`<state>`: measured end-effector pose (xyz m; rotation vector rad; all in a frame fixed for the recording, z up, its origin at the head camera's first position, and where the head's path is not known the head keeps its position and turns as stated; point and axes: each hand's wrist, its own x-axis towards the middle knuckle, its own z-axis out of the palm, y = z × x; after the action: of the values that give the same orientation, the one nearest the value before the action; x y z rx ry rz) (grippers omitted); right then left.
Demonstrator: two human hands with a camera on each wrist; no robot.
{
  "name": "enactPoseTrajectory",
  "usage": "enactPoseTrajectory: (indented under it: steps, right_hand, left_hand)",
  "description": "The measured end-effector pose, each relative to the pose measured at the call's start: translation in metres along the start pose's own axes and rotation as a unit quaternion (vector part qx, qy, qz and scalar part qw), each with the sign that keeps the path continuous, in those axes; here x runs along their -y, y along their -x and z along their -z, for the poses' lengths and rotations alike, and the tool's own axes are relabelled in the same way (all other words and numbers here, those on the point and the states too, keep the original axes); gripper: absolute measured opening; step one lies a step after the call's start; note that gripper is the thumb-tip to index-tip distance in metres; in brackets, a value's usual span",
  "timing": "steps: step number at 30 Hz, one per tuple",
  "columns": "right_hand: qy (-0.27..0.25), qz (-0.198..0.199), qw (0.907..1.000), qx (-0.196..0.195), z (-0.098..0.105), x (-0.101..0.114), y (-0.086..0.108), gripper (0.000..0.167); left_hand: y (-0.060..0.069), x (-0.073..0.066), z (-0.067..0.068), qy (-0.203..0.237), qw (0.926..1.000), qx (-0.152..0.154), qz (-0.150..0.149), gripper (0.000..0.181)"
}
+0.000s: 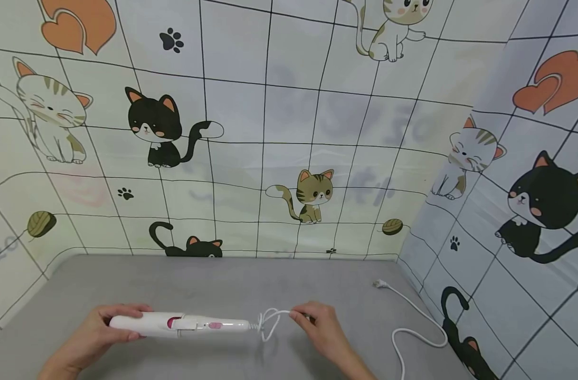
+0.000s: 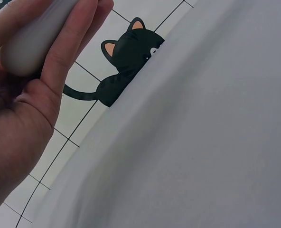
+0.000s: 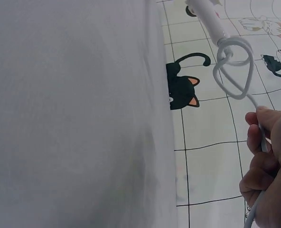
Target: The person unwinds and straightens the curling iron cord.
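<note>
A white hair straightener (image 1: 193,324) with pink details is held level above the grey surface. My left hand (image 1: 98,332) grips its rounded end between thumb and fingers; in the left wrist view that white end (image 2: 29,45) lies within the curled fingers. From the other end comes a white cord (image 3: 235,83), looped loosely close to the handle. My right hand (image 1: 322,330) pinches the cord just beyond the loop, and in the right wrist view the cord runs down through the curled fingers (image 3: 259,178).
The grey covered surface (image 1: 212,285) spreads under both hands. On its right side lies a trailing stretch of white cord (image 1: 419,333), ending in a plug (image 1: 379,284). A cat-patterned sheet (image 1: 241,174) stands at the back and sides.
</note>
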<state>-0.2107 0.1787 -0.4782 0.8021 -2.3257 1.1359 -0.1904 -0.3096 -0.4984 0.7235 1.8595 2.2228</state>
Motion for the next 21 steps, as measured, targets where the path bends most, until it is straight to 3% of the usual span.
enactPoseTrajectory:
  steps: [2,8,17,21]
  right_hand:
    - [-0.010,0.002,0.9999,0.004,0.000,0.001,-0.001,0.005]
    - [-0.057,-0.058,0.9958,0.043,-0.003,0.010,-0.007,0.004]
    - [-0.039,-0.060,0.9963,0.049,-0.003,0.010,-0.011,0.010]
    - [-0.067,-0.066,0.9926,0.078,0.000,0.007,-0.009,0.015]
  left_hand:
    - [0.000,0.000,0.000,-0.004,0.9999,0.009,-0.004,0.042]
    - [-0.002,0.001,-0.001,0.001,0.9985,0.046,-0.028,0.046]
    - [0.002,0.002,0.004,0.031,0.9963,0.074,-0.030,0.052]
    - [0.005,0.001,0.006,0.039,0.9963,0.070,-0.033,0.053]
